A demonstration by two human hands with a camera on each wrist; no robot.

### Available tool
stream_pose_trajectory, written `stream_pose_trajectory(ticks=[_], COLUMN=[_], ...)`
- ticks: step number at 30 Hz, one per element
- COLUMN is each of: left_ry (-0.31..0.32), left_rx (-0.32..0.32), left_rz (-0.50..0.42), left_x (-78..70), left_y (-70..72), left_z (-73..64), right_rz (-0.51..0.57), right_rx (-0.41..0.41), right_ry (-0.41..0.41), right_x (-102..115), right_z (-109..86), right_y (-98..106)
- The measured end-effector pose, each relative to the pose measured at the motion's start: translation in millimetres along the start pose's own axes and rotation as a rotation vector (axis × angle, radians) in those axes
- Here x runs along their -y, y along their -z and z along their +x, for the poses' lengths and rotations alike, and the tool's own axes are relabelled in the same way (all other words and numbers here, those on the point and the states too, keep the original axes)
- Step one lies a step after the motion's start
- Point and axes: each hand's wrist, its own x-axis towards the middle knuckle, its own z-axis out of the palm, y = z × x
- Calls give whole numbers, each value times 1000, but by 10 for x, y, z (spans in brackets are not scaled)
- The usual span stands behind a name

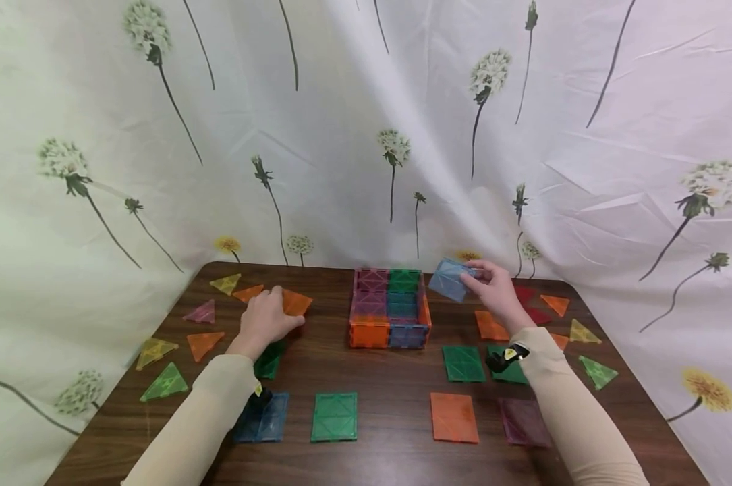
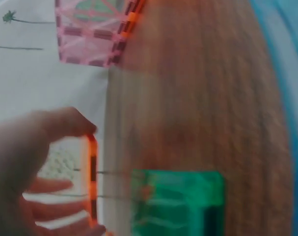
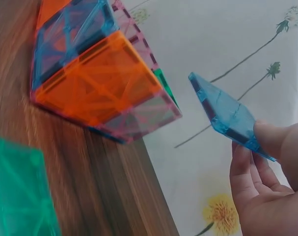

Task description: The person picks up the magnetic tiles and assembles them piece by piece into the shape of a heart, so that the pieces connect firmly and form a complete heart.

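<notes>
My right hand pinches a translucent blue square magnetic tile between thumb and fingers, in the air right of the box. In the right wrist view the blue tile tilts with one corner toward the box. My left hand holds an orange square magnetic tile at the left; the left wrist view shows this orange tile edge-on between thumb and fingers. Between the hands stands a low open-topped box of joined magnetic tiles, with orange and blue front walls and purple and green inside.
Flat on the brown table lie green squares, an orange square, a purple square and blue tiles. Several coloured triangles, such as a green triangle, lie along both sides. A flowered cloth hangs behind.
</notes>
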Motion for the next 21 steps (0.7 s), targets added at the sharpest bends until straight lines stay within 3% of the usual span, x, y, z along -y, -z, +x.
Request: stream_pose_trajectory(ticks=[5, 11, 15, 21], left_ry=[-180, -318, -392, -441], left_rx=[-52, 0, 35, 49], left_rz=[-98, -155, -179, -175], left_x=[-196, -507, -689, -881], left_y=[34, 34, -4, -34], left_z=[89, 211, 295, 385], right_rz=[-30, -81, -79, -38], right_rx=[-17, -19, 14, 53], right_ry=[-34, -48, -55, -76], right_x=[40, 54, 42, -19], right_z=[100, 219, 290, 388], right_y=[-117, -295, -415, -521])
